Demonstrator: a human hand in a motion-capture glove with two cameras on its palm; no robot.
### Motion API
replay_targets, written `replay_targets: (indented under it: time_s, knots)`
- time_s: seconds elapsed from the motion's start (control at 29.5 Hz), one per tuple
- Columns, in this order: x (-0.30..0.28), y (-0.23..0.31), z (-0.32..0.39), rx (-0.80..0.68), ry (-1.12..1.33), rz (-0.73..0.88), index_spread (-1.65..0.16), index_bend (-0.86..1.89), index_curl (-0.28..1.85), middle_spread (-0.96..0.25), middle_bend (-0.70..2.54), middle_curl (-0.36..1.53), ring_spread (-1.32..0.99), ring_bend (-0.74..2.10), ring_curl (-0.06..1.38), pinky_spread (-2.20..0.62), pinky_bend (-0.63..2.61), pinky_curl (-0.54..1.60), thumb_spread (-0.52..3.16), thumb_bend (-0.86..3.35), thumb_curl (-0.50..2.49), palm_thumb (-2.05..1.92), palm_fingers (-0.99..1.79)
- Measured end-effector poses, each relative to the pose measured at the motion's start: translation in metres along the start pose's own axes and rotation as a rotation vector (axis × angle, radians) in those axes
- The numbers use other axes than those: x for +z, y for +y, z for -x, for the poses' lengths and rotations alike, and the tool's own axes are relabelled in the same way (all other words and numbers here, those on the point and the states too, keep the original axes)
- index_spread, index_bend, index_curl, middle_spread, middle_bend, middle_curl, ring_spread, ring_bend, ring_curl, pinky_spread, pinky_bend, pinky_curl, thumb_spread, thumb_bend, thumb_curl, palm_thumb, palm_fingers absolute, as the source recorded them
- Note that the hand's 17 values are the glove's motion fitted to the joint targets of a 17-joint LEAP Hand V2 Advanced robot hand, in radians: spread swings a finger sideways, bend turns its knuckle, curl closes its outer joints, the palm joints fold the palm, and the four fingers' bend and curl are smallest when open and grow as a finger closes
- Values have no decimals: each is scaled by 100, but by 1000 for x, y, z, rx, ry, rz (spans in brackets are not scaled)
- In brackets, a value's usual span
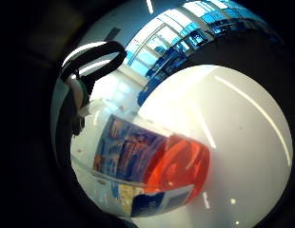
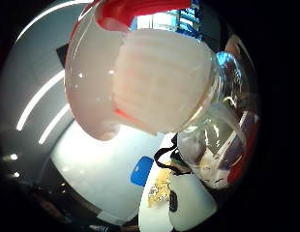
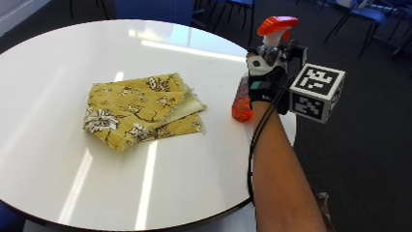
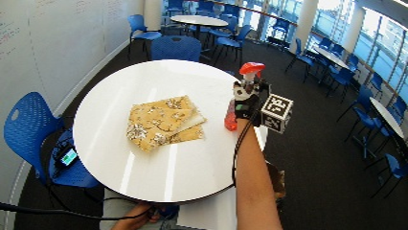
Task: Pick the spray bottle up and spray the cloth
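- The hand [image 3: 267,79] is wrapped round the neck of the bottle [image 3: 243,104], fingers curled about it just under the red spray head [image 3: 277,24]
- The bottle stands upright, long axis vertical, at about 3 o'clock on the tabletop [image 3: 96,179], near the rim; whether its orange base touches the surface or hangs just above it I cannot tell
- The cloth [image 3: 141,111] lies folded and flat toward 9 o'clock from the bottle, near the middle of the tabletop and apart from the bottle, with bare surface between them
- The coming move turns on this: the nozzle must point from the 3 o'clock side across toward 9 o'clock, and slightly downward, for spray to land on the cloth
- From the outside view the red head seems to jut toward 3 o'clock, away from the cloth; if so, the bottle needs turning, but this is a judgement only
- The little finger side palm view shows the label [image 1: 128,152] and orange liquid close to the palm; the thumb side view is filled by the ribbed white collar [image 2: 159,82]
- Hidden: the trigger and any finger on it, the nozzle opening, and most of the bottle's body behind the glove
- The bare hand does not show on the tabletop
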State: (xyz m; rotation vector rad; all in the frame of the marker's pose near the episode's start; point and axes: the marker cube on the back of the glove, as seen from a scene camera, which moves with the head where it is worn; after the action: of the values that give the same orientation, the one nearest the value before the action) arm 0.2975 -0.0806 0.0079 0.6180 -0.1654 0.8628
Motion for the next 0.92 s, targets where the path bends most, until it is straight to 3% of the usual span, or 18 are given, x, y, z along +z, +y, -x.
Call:
replay_targets:
  time_s: [0.61, 0.92]
  knots:
    - [5, 16, -17, -28, -18, 133, -34, 25, 45, -25, 53, 53, -27, 57, 47, -30, 33, 39, 36, -3, 67, 94, 129]
    - [5, 55, 41, -66, -100, 484, -33, 28, 49, -24, 54, 55, -26, 59, 48, -29, 33, 40, 33, -3, 70, 93, 131]
